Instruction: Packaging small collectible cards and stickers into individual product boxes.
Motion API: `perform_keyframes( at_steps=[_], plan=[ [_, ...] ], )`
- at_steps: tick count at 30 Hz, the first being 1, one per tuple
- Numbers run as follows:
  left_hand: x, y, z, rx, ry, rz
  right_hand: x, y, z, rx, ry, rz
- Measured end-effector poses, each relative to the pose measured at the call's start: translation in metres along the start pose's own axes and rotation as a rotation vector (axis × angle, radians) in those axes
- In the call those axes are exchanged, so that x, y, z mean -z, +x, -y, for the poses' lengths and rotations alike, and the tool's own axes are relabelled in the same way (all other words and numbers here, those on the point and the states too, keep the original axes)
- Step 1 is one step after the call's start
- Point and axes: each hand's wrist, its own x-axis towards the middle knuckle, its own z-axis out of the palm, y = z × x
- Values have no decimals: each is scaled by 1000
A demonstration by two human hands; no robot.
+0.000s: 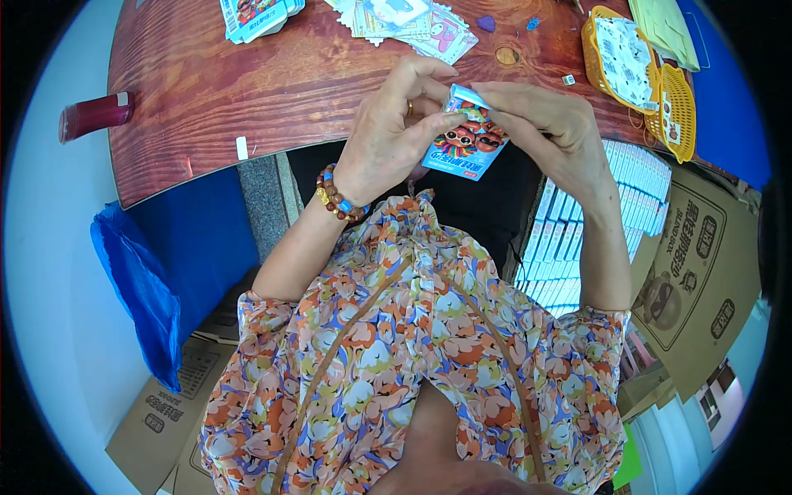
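A small blue-and-white cardboard box (469, 161), printed with colourful cartoon figures, is held between my two hands above the table's near edge. My left hand (394, 132) grips its left side, with the thumb lying across the printed front. At the top right corner, by the pale top flap, the fingers and thumb of my right hand (551, 132) pinch the box. The fingertips behind the box are partly hidden. Just beyond my hands lies a loose pile of printed cards (445, 37) on the wooden table (313, 78).
Several flat blue boxes (262, 23) lie at the far left, a dark red cylinder (92, 117) at the left edge. Yellow baskets (591, 58) with small white packets stand at right. Below them, an open carton holds rows of small boxes (569, 239). Blue cloth (148, 272) hangs at left.
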Motion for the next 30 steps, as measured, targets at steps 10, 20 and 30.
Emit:
perform_keyframes(
  at_steps=[10, 20, 30],
  plan=[
    [-8, -6, 0, 104, -130, 5, -23, -20, -21, 25, 6, -159],
    [-13, -9, 3, 95, -33, -14, -17, -33, -35, -71, 60, -169],
    [-37, -10, -4, 96, -88, 90, -38, -78, -16, -336, 784, -454]
  ],
)
